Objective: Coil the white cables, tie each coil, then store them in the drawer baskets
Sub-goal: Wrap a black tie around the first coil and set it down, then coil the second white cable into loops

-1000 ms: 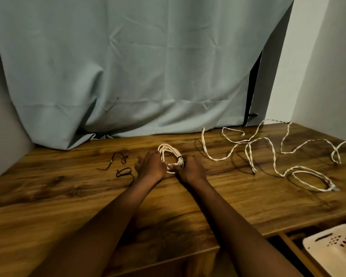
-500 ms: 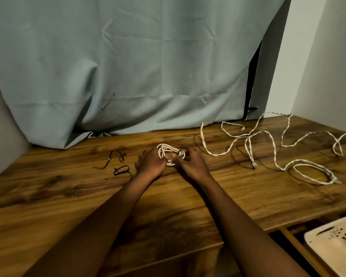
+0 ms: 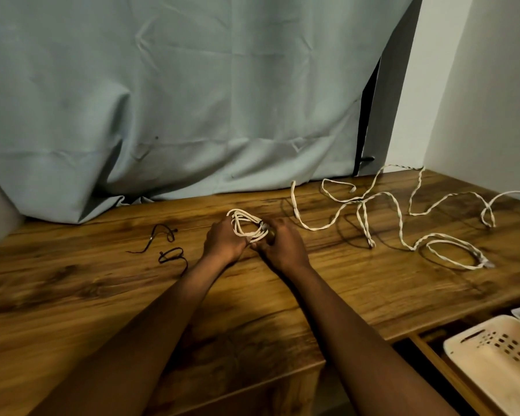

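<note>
Two hands hold the small white coiled cable (image 3: 248, 225): left hand (image 3: 222, 240) grips its 9 o'clock side, right hand (image 3: 282, 244) pinches its 3 o'clock side.

Wood-grain desk (image 3: 373, 289) – semi-gloss; plastic basket (image 3: 493, 373), cloth curtain (image 3: 192, 100).

Over the last second the coil (image 3: 248, 226) tips from standing open, a tall loop between the hands, to lying flatter and squeezed into a narrow oval. The right hand (image 3: 282, 244) now sits closer against the coil's right end, fingers pinching there, while the left hand (image 3: 225, 240) closes more tightly round the left side of the coil.
</note>
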